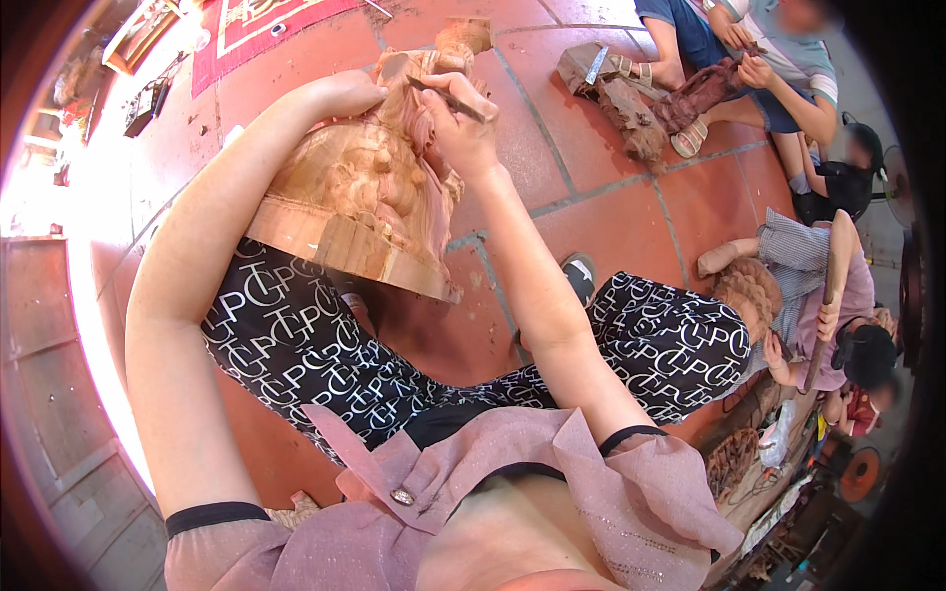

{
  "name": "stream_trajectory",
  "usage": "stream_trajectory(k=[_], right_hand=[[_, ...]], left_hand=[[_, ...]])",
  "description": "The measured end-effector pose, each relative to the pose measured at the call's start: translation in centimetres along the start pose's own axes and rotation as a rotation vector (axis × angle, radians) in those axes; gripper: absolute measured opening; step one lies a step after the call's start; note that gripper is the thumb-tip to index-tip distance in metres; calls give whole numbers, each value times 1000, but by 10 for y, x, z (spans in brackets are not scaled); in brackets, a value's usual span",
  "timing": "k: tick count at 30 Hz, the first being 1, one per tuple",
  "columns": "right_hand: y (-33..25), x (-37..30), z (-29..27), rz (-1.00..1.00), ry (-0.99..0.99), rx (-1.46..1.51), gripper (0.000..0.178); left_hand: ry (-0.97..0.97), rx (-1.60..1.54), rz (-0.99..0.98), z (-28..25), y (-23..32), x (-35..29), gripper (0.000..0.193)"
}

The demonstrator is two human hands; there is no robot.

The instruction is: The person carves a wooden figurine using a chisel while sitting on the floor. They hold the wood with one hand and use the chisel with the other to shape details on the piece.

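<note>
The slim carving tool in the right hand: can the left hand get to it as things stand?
Probably yes. The left hand rests on top of the wooden carving, close beside the right hand that holds the carving tool, and nothing lies between them.

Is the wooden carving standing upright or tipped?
Tipped. The carving leans on the person's knee, its flat base lifted toward the camera; the left hand steadies it while the right hand holds a tool.
</note>
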State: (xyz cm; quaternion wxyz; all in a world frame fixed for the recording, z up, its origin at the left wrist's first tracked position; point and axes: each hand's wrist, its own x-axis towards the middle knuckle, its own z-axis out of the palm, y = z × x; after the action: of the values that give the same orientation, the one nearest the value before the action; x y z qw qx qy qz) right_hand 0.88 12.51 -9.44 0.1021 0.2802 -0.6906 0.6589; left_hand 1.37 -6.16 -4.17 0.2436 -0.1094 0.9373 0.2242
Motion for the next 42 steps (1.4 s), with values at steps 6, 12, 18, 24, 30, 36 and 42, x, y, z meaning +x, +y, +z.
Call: stream_trajectory(k=[6,12,18,24,30,36,42], right_hand=[[0,-14,-7,322,-176,375,7],[16,-7,-22,368,139,475,14],[17,-10,-12,341,83,434,18],[15,-3,4,226,66,254,17],[0,-2,9,126,68,186,14],[-7,-13,8,-157,-4,-138,8],[-10,-22,-7,380,-19,372,14]], left_hand=[[-2,1,-6,-1,-6,5,41],[-7,-9,-17,1,4,-3,40],[-19,16,-44,0,-1,4,40],[-20,19,-34,1,-3,4,42],[-12,21,-17,0,1,0,45],[-25,62,-29,1,-6,12,46],[3,3,-19,4,-11,13,42]])
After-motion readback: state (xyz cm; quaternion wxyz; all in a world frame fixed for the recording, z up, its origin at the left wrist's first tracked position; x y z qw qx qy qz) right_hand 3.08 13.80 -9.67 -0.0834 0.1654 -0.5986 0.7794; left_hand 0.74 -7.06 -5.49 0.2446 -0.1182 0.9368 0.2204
